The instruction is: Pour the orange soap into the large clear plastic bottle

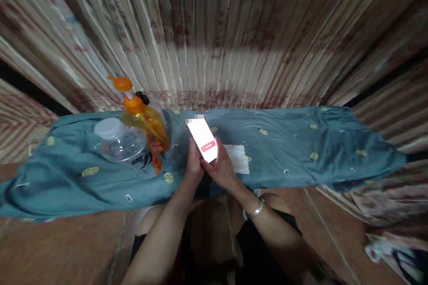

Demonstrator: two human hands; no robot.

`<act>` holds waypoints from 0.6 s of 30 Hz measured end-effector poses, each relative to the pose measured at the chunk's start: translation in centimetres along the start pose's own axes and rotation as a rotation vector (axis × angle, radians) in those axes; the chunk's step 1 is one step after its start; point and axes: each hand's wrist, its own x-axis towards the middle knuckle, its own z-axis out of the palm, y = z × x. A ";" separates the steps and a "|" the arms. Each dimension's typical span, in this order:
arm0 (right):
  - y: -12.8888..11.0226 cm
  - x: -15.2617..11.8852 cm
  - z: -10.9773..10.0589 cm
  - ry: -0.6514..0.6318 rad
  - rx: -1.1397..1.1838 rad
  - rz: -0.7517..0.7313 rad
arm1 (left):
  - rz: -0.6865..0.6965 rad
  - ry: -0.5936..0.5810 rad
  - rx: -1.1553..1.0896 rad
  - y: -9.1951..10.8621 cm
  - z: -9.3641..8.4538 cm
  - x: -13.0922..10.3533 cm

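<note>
Phone [204, 139] w/ bright white screen & red button sits in both hands, just above a blue-green cloth [287, 160] w/ yellow pineapples. L hand [194, 164] is closed around its lower left edge; R hand [223, 169], w/ a silver bracelet [257, 209] on the wrist, grips the lower right edge & bottom corner. Fingers under the phone are hidden, so can't tell how well its back is held.

Main risk, prob.: a slip, b/c both hands hold only the lower end & the top sticks out unsupported. A stray thumb could also hit the red button by mistake, as the R hand is v. near it. White paper [240, 156], just beside the R hand, could get dragged or creased by a sleeve or wrist. Cloth is wrinkled & hangs over the near edge; a knee catching it could pull everything along, poss. tipping the bottles.

Containers, both on the L side: clear plastic jar [123, 146], white lid [110, 128] on, looks empty thru its wall; contents, if any, can't be made out. Touching or just behind it, pump bottle [150, 122] w/ orange pump [122, 83] holds amber liquid, level unclear. Black item [142, 97] beside the pump's neck, poss. a cap.
</note>
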 end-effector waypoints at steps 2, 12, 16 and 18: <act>0.1 -0.1 -0.1 -0.001 0.005 0.006 | -0.004 -0.007 0.002 -0.1 -0.1 0.1; 0.2 -0.2 -0.1 0.022 0.015 0.011 | 0.005 -0.052 -0.003 -0.9 -0.9 1.0; 0.3 -0.2 -0.2 0.027 0.019 0.008 | 0.020 -0.068 0.004 -1.2 -1.2 1.3; 0.3 -0.2 -0.2 0.025 0.017 0.010 | 0.023 -0.070 0.009 -1.2 -1.1 1.3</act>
